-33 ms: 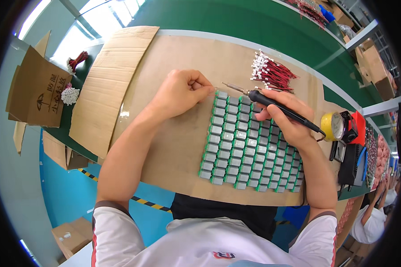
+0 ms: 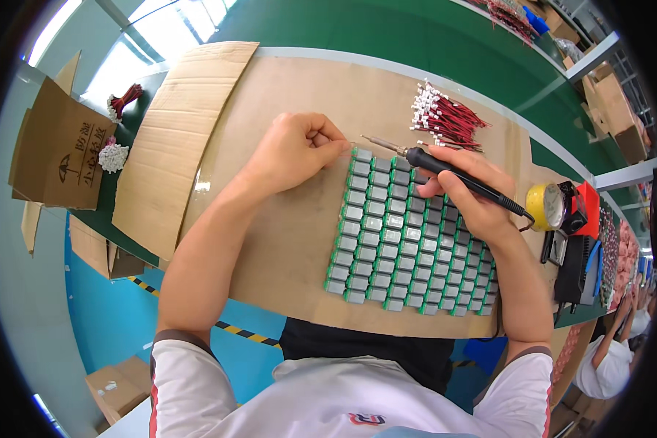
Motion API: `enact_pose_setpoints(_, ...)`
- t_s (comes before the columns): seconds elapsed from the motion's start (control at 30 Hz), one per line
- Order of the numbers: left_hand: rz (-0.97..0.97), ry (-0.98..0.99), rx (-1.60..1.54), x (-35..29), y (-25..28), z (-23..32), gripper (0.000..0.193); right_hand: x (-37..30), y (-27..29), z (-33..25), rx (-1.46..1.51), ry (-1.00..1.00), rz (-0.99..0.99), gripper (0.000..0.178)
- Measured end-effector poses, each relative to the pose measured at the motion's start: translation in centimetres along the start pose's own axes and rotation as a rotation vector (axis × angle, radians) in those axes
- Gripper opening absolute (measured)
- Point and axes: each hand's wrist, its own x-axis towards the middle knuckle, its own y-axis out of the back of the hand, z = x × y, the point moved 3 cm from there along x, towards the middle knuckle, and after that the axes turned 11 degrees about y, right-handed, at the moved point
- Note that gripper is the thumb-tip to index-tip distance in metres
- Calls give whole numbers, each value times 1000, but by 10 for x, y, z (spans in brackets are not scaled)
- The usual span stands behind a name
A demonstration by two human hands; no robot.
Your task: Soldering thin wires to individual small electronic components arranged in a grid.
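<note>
My right hand grips a black soldering iron like a pen. Its bare metal tip points up and left, just beyond the far left corner of a slanted grid of small grey blocks with green edges. At that same corner my left hand is closed in a pinch, thumb against the bent fingers. What it pinches is too small or hidden to make out. The iron's tip appears slightly apart from the left fingertips. Beyond the right hand lies a bundle of dark red wires with white connectors.
Brown board covers the bench under the grid. To the left are a cardboard sheet and an open carton. A yellow roll and a black box-shaped device stand right of my forearm. Another person sits further right.
</note>
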Motion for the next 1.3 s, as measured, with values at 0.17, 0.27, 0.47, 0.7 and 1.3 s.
enact_pose_setpoints(0.17, -49, -7, -26, 4, -1, -6, 9, -4, 3, 1, -14, -87, -136, 35)
enact_pose_setpoints(0.27, -64, -14, -37, 6, -1, -7, 9, -2, 3, 1, -45, -63, -147, 35)
enact_pose_setpoints(0.47, -54, 1, -9, 5, -1, -2, 10, 1, 1, -1, -144, 68, -117, 30)
enact_pose_setpoints(0.7, -40, 22, 11, 4, -2, 1, 10, -3, -2, -3, -145, 77, -89, 31)
enact_pose_setpoints(1.3, -37, 32, 27, 3, -2, 2, 11, -3, -2, -5, -218, 147, -120, 34)
